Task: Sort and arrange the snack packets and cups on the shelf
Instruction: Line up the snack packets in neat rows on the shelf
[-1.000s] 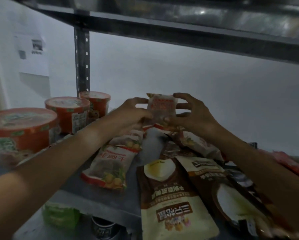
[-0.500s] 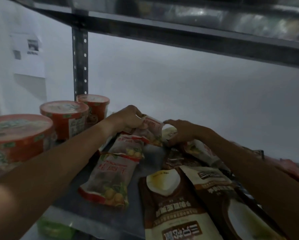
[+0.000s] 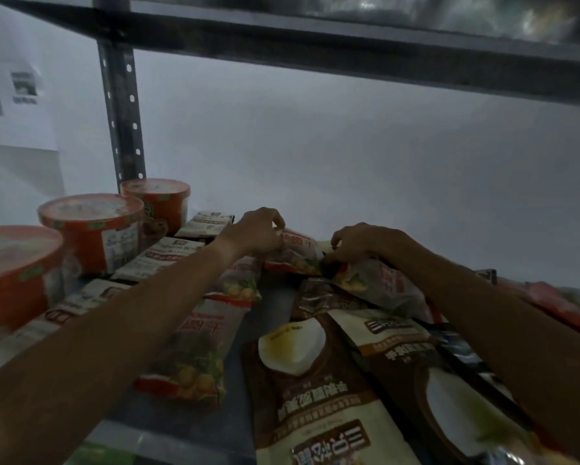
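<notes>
Snack packet [image 3: 297, 251] sits mid-frame between my hands, left hand [image 3: 256, 229] pinching it, right hand [image 3: 355, 241] gripping its neighbouring packet [image 3: 382, 283].

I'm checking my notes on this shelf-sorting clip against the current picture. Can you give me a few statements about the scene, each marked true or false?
1. Three orange cups stand at the left of the shelf. True.
2. The left hand rests on a red-and-clear snack packet at the back. True.
3. The right hand is lifting a cup. False: it is at the snack packets beside the left hand, and touches no cup.
4. Two brown-and-cream pouches lie flat near the front. True.
5. The cups are stacked on each other. False: they stand side by side in a row.
</notes>
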